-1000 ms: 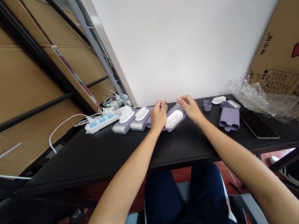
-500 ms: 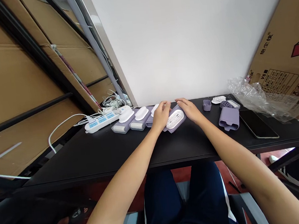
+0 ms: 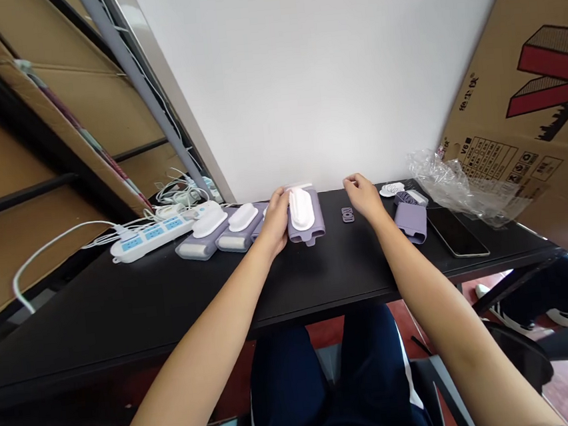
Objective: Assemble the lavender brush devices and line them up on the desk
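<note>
1. Left hand has the case, fingers wrapped round its left side, white pad on top!
2. And the right hand, fingers curled in: whether they hold anything, I can't tell.
3. Small plate between the hands, just beside the right.
4. Room here: desk spreads from both hands to its near edge, wall beyond them.

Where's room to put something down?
Between the left forearm and right forearm, in front of the held purple case and small slotted piece, the table is bare. So is the stretch in front of the power strip. It's crowded at back left, with cables and more cases, and at right, around the phone and clear plastic.
</note>
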`<state>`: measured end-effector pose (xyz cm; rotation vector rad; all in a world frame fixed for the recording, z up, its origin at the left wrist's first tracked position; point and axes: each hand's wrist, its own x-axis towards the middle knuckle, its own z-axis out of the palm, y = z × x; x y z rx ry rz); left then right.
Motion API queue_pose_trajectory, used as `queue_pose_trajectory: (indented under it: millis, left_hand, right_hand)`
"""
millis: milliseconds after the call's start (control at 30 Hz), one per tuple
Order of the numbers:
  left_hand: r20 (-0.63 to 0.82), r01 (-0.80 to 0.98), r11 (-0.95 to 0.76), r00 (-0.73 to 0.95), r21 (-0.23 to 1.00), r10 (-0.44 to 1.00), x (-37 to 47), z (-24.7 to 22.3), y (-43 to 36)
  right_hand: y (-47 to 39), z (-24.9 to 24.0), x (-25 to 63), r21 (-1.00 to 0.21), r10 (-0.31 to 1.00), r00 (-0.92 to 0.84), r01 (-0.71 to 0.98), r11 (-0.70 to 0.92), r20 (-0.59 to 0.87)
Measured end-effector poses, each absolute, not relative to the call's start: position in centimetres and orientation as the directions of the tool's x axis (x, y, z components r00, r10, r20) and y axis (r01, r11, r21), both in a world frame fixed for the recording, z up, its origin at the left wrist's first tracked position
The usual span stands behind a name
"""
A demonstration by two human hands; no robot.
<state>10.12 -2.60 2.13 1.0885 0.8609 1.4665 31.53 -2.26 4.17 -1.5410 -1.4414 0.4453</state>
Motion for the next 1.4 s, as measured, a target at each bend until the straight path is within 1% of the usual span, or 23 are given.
queue_pose_trajectory:
  millis: [67, 100, 167, 233, 300, 333, 400, 467, 533, 667, 700, 767, 833, 900, 1000, 1100, 1167, 1233, 1300, 1400]
  left_hand:
    - [0.115, -0.310, -0.132, -0.073, 0.942, 0.991, 9.9, 2.1, -2.3]
    - [0.083, -0.279, -0.105, -0.090, 0.954, 0.992, 10.0, 2.0, -2.2]
    - [0.040, -0.197, -0.061, -0.109, 0.979, 0.993, 10.3, 1.8, -2.3]
    - [0.031, -0.110, -0.043, -0.110, 0.993, 0.993, 10.7, 1.3, -2.5]
    - [0.000, -0.001, 0.000, -0.068, 1.000, 0.998, 11.0, 0.7, -2.5]
    - [-0.010, 0.048, 0.012, -0.048, 0.999, 0.999, 11.1, 0.4, -2.4]
    - [-0.004, 0.114, 0.006, -0.021, 0.993, 1.000, 11.1, -0.1, -2.3]
    - [0.030, 0.149, -0.029, -0.006, 0.988, 1.000, 11.0, -0.3, -2.2]
    - [0.045, 0.173, -0.044, -0.004, 0.984, 0.999, 10.9, -0.2, -2.2]
    - [0.037, 0.179, -0.035, -0.009, 0.983, 0.999, 11.0, 0.0, -2.1]
    - [0.035, 0.171, -0.033, -0.008, 0.985, 0.999, 11.0, 0.0, -2.1]
    - [0.027, 0.139, -0.028, 0.007, 0.990, 1.000, 11.1, -0.1, -2.1]
    - [0.024, 0.081, -0.027, 0.040, 0.996, 0.999, 11.1, -0.1, -2.2]
    - [0.047, 0.035, -0.050, 0.064, 0.998, 0.997, 11.0, -0.1, -2.3]
    - [0.147, 0.018, -0.148, 0.050, 0.989, 0.988, 10.8, 0.2, -2.4]
    - [0.219, 0.002, -0.219, 0.022, 0.976, 0.975, 10.6, 0.4, -2.4]
    - [0.238, -0.004, -0.237, 0.009, 0.971, 0.971, 10.4, 0.5, -2.3]
    - [0.252, 0.004, -0.252, 0.004, 0.968, 0.968, 10.4, 0.5, -2.3]
    - [0.262, 0.016, -0.262, 0.002, 0.965, 0.965, 10.4, 0.5, -2.3]
    - [0.262, 0.024, -0.261, -0.017, 0.965, 0.965, 10.5, 0.6, -2.4]
  right_hand:
    - [-2.0, 3.8, 32.6, -0.642, 0.881, 0.297, 0.767, 0.010, 0.369]
    - [-1.8, 3.6, 33.1, -0.568, 0.860, 0.330, 0.821, -0.057, 0.391]
    - [-1.6, 3.3, 34.3, -0.472, 0.812, 0.400, 0.864, -0.177, 0.426]
    - [-1.3, 3.0, 35.6, -0.443, 0.774, 0.473, 0.852, -0.279, 0.421]
    - [-0.9, 2.9, 37.1, -0.427, 0.758, 0.550, 0.814, -0.393, 0.350]
    - [-0.6, 2.8, 37.8, -0.405, 0.774, 0.567, 0.802, -0.440, 0.282]
    - [-0.2, 2.7, 39.0, -0.368, 0.797, 0.585, 0.781, -0.504, 0.150]
    - [0.2, 2.6, 39.6, -0.344, 0.805, 0.589, 0.771, -0.537, 0.064]
    - [0.4, 2.5, 39.9, -0.334, 0.811, 0.584, 0.772, -0.541, 0.037]
    - [0.3, 2.5, 39.8, -0.328, 0.824, 0.564, 0.789, -0.519, 0.051]
    - [0.2, 2.5, 39.7, -0.331, 0.823, 0.564, 0.791, -0.514, 0.071]
    - [0.0, 2.7, 39.5, -0.359, 0.812, 0.562, 0.798, -0.484, 0.155]
    - [-0.2, 3.0, 39.4, -0.423, 0.795, 0.542, 0.809, -0.408, 0.270]
    - [-0.4, 3.4, 39.3, -0.499, 0.775, 0.511, 0.814, -0.298, 0.371]
    - [-0.8, 4.1, 38.8, -0.582, 0.720, 0.481, 0.802, -0.131, 0.500]
    - [-1.5, 4.8, 37.9, -0.620, 0.681, 0.449, 0.785, 0.009, 0.578]
    - [-2.0, 5.0, 37.0, -0.616, 0.727, 0.374, 0.783, 0.085, 0.576]
    - [-2.6, 5.0, 35.8, -0.609, 0.810, 0.273, 0.783, 0.125, 0.519]
    - [-3.0, 4.8, 34.4, -0.596, 0.886, 0.214, 0.799, 0.084, 0.411]
    - [-3.0, 4.2, 32.5, -0.532, 0.940, 0.233, 0.844, -0.069, 0.249]
